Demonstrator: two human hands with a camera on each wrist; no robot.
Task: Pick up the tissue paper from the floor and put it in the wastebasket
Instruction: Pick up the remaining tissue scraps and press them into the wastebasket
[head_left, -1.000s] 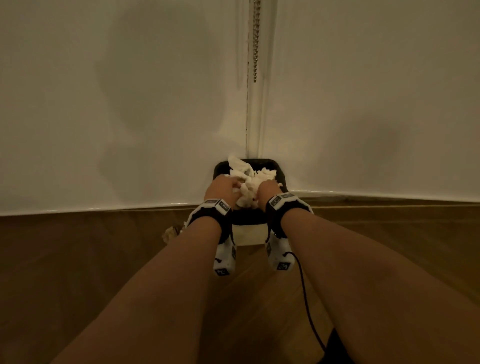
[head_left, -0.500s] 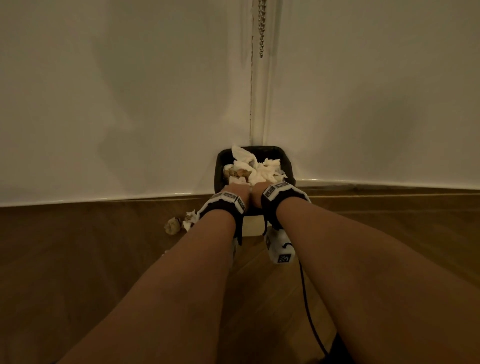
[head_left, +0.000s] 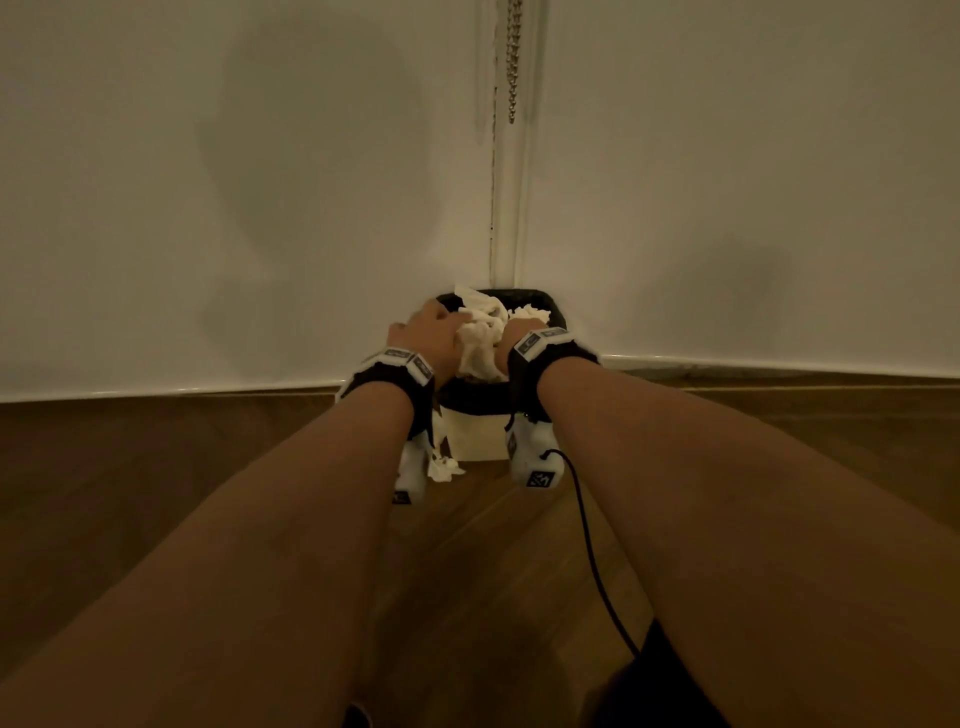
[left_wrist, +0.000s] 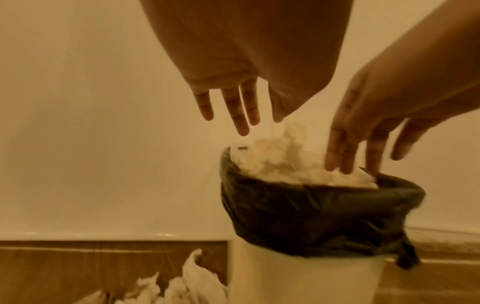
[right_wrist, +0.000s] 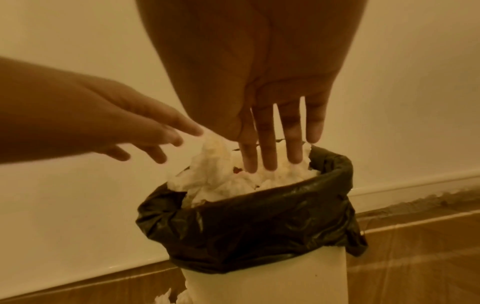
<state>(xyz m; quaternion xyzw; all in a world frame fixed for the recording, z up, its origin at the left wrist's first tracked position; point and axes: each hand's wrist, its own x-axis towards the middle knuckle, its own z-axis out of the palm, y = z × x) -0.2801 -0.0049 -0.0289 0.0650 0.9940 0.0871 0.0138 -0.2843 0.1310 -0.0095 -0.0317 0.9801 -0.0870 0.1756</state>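
Down in the corner of the room, a white wastebasket stands on the wooden floor against the white wall, with a black bag folded over its rim. Crumpled tissue paper is heaped in the bag, rising above the rim.

Both of the person's hands are over the heap. The right hand points downward with its fingers straight and spread, the tips pressing into the top of the tissue; it has hold of nothing. The left hand hangs just above the pile with its fingers straight and slightly apart, also holding nothing. In the left wrist view its thumb tip is right at the highest tuft of tissue, and I cannot tell whether it touches.

More tissue lies on the floor just beside the basket's left side, several crumpled pieces near the base. From the head view a piece of it shows below the left wrist.

Each wrist wears a black strap with a white camera unit below it, and a black cable runs from the right one back toward the person. A bead chain hangs down the corner of the wall above the basket.
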